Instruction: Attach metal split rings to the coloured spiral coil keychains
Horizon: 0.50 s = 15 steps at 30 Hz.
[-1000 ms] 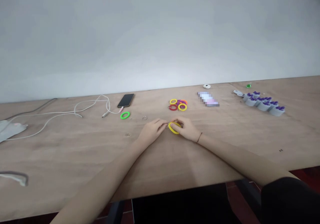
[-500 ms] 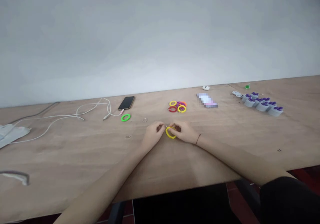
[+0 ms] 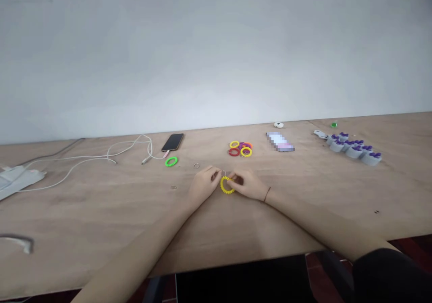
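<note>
Between my hands is a yellow coil ring (image 3: 227, 186), with a small metal ring (image 3: 224, 173) at its top. My right hand (image 3: 247, 183) pinches the coil's right side between thumb and fingers. The fingertips of my left hand (image 3: 204, 182) are pressed together at the metal ring. Behind them lies a group of coil rings: a red one (image 3: 234, 152), two yellow ones (image 3: 246, 151), plus purple and orange. A green coil ring (image 3: 171, 161) and a loose metal ring (image 3: 196, 165) rest to the left.
A black phone (image 3: 173, 142) with white cables (image 3: 116, 146) lies at the back left. Another phone (image 3: 281, 142) and a white round item (image 3: 278, 125) are right of centre. Several grey pieces with purple tops (image 3: 354, 151) stand at the right of the wooden table (image 3: 216, 231).
The view has tilted slightly, so the table sits lower in it. The yellow coil has shifted slightly left between my hands, which keep nearly the same pose.
</note>
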Tool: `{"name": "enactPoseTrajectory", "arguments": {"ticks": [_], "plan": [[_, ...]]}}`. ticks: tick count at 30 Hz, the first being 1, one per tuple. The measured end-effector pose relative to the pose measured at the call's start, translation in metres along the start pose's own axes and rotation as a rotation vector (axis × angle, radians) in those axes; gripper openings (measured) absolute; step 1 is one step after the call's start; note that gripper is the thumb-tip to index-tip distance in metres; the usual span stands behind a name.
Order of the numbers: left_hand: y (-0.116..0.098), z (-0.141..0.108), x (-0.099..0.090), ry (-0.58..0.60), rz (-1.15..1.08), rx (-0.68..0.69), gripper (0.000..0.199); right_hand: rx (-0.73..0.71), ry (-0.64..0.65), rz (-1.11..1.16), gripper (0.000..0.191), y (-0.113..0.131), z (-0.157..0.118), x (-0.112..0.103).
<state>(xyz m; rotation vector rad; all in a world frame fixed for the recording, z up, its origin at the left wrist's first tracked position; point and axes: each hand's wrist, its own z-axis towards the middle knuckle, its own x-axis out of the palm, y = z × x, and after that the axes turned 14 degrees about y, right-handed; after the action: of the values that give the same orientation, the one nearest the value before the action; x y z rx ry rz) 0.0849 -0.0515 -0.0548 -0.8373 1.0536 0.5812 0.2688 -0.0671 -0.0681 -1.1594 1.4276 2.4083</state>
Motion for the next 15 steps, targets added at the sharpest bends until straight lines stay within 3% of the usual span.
{"name": "enactPoseTrajectory", "arguments": {"ticks": [8, 15], "plan": [[-0.0056, 0.0003, 0.0015, 0.013, -0.279, 0.005, 0.021, 0.020, 0.009, 0.046, 0.016, -0.0023, 0.0023, -0.0011], [-0.0039, -0.0001, -0.0015, 0.148, -0.346, 0.051, 0.026, 0.047, -0.048, 0.083, 0.019, -0.0025, 0.0038, -0.0034]]}}
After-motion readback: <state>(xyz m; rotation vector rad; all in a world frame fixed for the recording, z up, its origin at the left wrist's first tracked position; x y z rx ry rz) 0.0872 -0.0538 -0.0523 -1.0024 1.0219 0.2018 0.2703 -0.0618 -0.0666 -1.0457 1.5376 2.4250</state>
